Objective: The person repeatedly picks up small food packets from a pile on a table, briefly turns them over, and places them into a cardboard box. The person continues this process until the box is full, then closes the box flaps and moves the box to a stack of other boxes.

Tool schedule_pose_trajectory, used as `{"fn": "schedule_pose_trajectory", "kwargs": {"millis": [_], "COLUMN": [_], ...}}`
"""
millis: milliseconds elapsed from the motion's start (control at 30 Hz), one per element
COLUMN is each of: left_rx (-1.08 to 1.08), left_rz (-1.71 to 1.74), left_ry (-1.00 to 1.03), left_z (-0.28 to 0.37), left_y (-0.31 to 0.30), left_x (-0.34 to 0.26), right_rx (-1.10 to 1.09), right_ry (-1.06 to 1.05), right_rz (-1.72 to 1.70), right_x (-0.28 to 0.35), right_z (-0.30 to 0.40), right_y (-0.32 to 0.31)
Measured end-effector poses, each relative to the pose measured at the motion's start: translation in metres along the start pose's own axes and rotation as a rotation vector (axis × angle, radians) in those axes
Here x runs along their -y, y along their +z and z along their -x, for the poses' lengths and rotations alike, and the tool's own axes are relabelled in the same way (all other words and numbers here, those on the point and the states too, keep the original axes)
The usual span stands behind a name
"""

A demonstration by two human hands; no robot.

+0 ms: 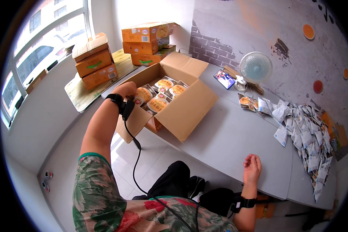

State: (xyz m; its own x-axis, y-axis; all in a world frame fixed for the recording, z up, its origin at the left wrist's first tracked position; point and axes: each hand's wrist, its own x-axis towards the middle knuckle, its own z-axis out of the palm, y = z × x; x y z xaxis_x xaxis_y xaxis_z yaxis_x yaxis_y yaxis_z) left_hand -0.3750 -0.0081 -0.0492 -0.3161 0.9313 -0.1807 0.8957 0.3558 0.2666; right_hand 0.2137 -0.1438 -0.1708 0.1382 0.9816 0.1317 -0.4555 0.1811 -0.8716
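Note:
My left hand (129,88) reaches over the near left wall of an open cardboard box (188,108). Its fingers are hidden inside, so what it touches does not show. Several printed food packets (159,103) lie in the box, dark with orange round pictures. Over the table's front edge rests my right hand (251,168), palm up with fingers curled, apart from any packet; whether something small is in it cannot be told. A long pile of white-backed packets (307,139) spreads along the right of the grey table (235,136).
Orange cartons (95,65) are stacked on a wood-patterned board (75,92) at the left, and more cartons (142,34) stand behind the box. A phone (224,79) and a small white fan (255,68) are near the wall. A black cable (137,165) hangs from my left wrist.

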Motion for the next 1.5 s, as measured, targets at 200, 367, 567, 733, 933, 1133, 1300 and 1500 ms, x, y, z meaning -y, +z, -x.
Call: {"fn": "schedule_pose_trajectory", "kwargs": {"millis": [200, 367, 567, 733, 933, 1133, 1300, 1500], "left_rx": [0.018, -0.045, -0.413, 0.182, 0.603, 1.076, 1.207, 1.375], "left_rz": [-0.375, -0.419, 0.16, 0.843, 1.171, 1.551, 1.649, 1.746], "left_ry": [0.107, 0.04, 0.574, 0.827, 0.766, 0.565, 0.501, 0.5], "left_z": [-0.018, -0.018, 0.024, 0.113, 0.155, 0.151, 0.136, 0.116], "left_y": [0.015, 0.017, 0.019, 0.031, 0.107, 0.188, 0.216, 0.232], "left_x": [0.018, 0.029, -0.049, -0.18, -0.262, -0.305, -0.315, -0.311], "right_rx": [-0.002, 0.014, -0.003, -0.017, 0.02, -0.046, -0.197, -0.542], "right_ry": [0.012, 0.021, 0.036, 0.045, 0.091, 0.22, 0.042, 0.29], "right_rz": [-0.02, -0.017, 0.051, 0.04, 0.015, 0.266, 0.611, 0.97], "right_x": [-0.005, -0.006, -0.003, -0.005, 0.002, 0.032, 0.071, 0.094], "right_z": [-0.002, -0.001, 0.001, 0.0, -0.003, -0.037, -0.106, -0.178], "right_y": [-0.002, 0.005, 0.005, -0.001, -0.001, -0.015, -0.073, -0.202]}}
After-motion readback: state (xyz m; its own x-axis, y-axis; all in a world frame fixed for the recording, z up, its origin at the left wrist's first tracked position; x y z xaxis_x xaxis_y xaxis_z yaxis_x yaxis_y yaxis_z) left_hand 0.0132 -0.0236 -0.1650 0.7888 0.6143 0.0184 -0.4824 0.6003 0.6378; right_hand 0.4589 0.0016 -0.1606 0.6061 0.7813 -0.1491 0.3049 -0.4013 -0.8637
